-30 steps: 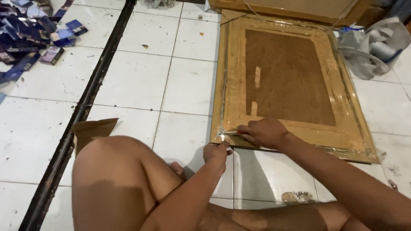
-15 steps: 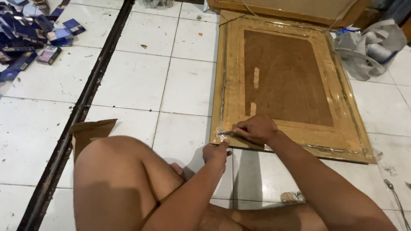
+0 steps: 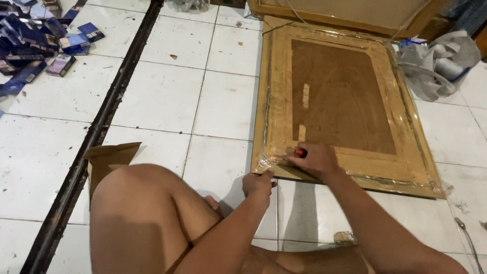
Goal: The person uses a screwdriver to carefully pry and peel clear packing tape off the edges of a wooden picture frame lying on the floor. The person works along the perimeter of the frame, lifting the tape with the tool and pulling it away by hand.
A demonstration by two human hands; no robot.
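A large rectangular wooden frame with a brown board back [image 3: 345,96], wrapped in clear plastic film, lies flat on the white tiled floor [image 3: 167,96] just ahead of both hands. The right hand [image 3: 310,160] rests on its near rail, closed around a small red-tipped tool [image 3: 301,151]. The left hand [image 3: 257,183] pinches the loose film at the near-left corner [image 3: 265,163]. Judging by this, the wrap is being cut open there, which calls for taut film and a shallow cut.

Golden-tan wooden frame [image 3: 276,101] under glossy clear wrap, dark brown centre panel [image 3: 337,96] with two pale strips; red-tipped tool [image 3: 301,151]; white tiles [image 3: 167,96]; blue-purple packets [image 3: 30,40].
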